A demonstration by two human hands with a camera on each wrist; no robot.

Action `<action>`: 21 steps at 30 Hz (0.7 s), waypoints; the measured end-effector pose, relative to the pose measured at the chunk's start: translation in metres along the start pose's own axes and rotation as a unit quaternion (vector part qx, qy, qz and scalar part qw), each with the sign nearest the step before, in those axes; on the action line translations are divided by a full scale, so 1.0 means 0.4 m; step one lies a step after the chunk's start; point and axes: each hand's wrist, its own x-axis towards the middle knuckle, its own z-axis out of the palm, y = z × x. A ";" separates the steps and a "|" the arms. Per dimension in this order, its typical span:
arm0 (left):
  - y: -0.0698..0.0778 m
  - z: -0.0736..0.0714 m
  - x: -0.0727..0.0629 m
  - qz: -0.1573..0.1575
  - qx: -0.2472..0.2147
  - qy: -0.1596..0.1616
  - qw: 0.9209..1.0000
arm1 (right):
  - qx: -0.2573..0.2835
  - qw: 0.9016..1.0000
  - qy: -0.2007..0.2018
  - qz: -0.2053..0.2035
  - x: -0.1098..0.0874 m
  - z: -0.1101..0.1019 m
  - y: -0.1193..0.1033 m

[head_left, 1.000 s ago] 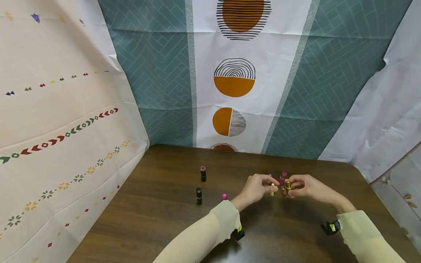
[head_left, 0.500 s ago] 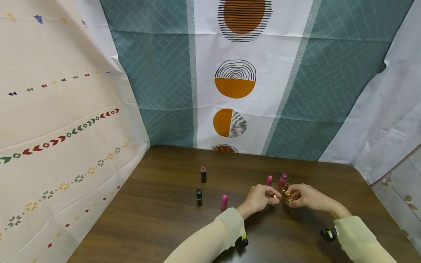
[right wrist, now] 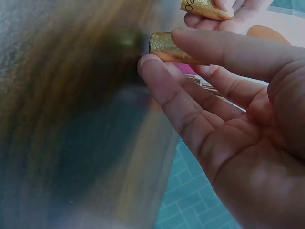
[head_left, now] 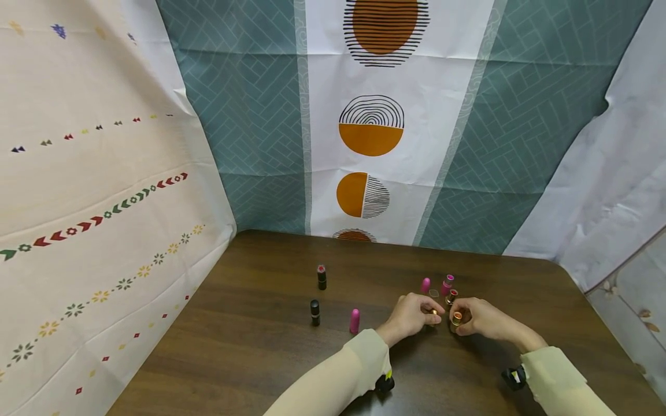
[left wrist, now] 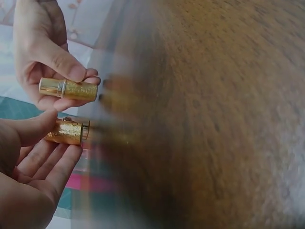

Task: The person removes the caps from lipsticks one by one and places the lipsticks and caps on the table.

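Note:
My left hand (head_left: 411,315) pinches a small gold lipstick cap (left wrist: 66,132) between thumb and fingers, close above the table. Just to its right, my right hand (head_left: 478,318) grips a gold lipstick tube (head_left: 457,318), upright in the head view. A shiny narrower collar shows at the tube's upper end (left wrist: 51,87). The two gold pieces are apart, side by side. Right behind the hands stands another gold lipstick (head_left: 451,297) with a red top. A small clear round piece (head_left: 434,293) lies beside it.
A pink tube (head_left: 425,284) and a magenta lipstick (head_left: 447,283) stand behind the hands. Farther left on the brown wooden table (head_left: 250,346) are a pink tube (head_left: 355,320), a black tube (head_left: 315,312) and a black lipstick with a red top (head_left: 321,277). Curtains hang behind.
Both hands have moved toward the body with the gold cap and tube. The gold lipstick and pink tubes behind them show more fully now.

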 end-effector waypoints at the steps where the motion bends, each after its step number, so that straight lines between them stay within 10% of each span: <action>1: 0.001 0.002 0.001 -0.001 0.003 -0.001 1.000 | -0.003 1.000 0.004 0.000 -0.001 0.002 0.002; 21: 0.005 0.036 0.013 0.011 0.057 -0.013 0.998 | -0.009 0.999 0.035 0.014 -0.011 0.014 0.013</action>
